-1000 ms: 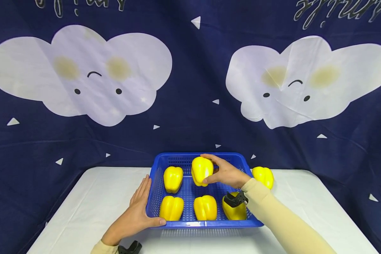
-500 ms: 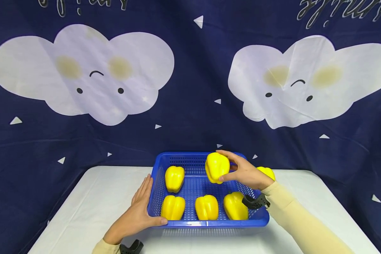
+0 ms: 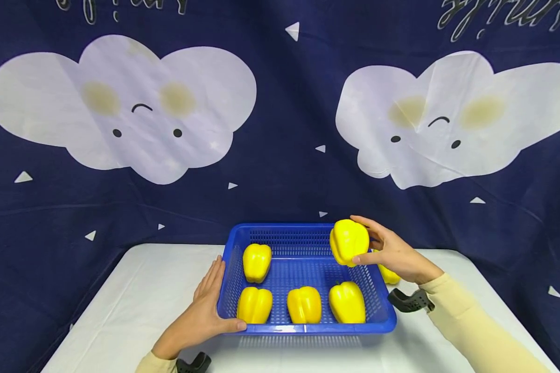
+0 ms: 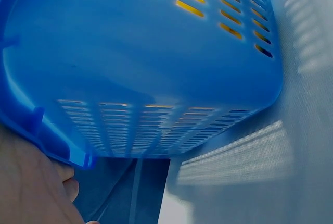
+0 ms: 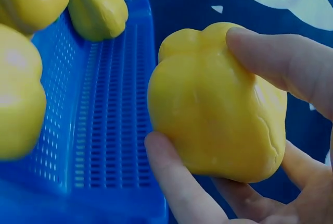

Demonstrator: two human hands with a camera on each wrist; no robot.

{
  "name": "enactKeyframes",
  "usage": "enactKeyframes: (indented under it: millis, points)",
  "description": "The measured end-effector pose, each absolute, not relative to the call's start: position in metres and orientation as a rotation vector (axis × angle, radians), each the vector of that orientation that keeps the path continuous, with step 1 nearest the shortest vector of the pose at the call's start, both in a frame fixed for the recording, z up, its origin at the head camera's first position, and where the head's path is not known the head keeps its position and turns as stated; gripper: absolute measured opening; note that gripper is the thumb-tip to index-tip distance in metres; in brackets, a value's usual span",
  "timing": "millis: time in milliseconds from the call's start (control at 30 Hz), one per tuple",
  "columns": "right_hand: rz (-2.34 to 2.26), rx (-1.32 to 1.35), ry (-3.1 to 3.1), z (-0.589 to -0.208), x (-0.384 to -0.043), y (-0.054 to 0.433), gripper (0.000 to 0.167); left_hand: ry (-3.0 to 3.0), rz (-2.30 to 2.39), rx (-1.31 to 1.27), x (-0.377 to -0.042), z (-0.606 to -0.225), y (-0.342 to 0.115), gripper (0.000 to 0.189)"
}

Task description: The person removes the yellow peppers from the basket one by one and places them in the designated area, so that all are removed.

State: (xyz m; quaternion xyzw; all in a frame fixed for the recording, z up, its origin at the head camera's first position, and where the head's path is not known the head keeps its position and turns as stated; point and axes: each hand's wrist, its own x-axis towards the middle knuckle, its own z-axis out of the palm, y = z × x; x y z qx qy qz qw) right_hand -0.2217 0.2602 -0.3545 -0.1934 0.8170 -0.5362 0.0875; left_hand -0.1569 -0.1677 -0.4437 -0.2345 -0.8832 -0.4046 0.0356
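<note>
My right hand (image 3: 396,255) grips a yellow bell pepper (image 3: 349,242) between thumb and fingers, high over the back right corner of the blue basket (image 3: 308,328). The right wrist view has this bell pepper (image 5: 213,104) up close, thumb and fingers on opposite sides. At the basket's front left corner rests my left hand (image 3: 200,311), its fingers straight along the left side and its thumb on the front rim. Inside the basket lie bell peppers: one at the back left (image 3: 256,263) and three along the front, the middle bell pepper (image 3: 304,305) among them.
Another yellow bell pepper (image 3: 389,273) lies on the white table (image 3: 121,300) right of the basket, partly hidden by my right hand. Behind the table hangs a dark blue cloth (image 3: 289,103) with white clouds.
My right hand has carried the bell pepper rightward and slightly up, from the back middle of the basket to its back right corner. The left hand stays at the basket's corner.
</note>
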Motion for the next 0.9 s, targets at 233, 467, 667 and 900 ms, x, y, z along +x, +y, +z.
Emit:
enactKeyframes:
  millis: [233,467,667,900]
  points:
    - [-1.581,-0.429,2.494,-0.350,-0.216,0.280,0.093,-2.709,-1.249,-0.733,-0.158,-0.444,-0.168,0.134]
    - [-1.573,-0.381,2.546,-0.354,-0.216,0.298,0.090,-2.721,-1.243,-0.714,-0.157,-0.443,-0.168,0.133]
    - [-1.555,-0.353,2.577,-0.359,-0.211,0.314,0.091,-2.718,-1.242,-0.714,-0.158,-0.443,-0.167,0.133]
    - [-1.571,-0.351,2.590,-0.367,-0.209,0.335,0.092,-2.709,-1.234,-0.719,-0.158,-0.444,-0.167,0.134]
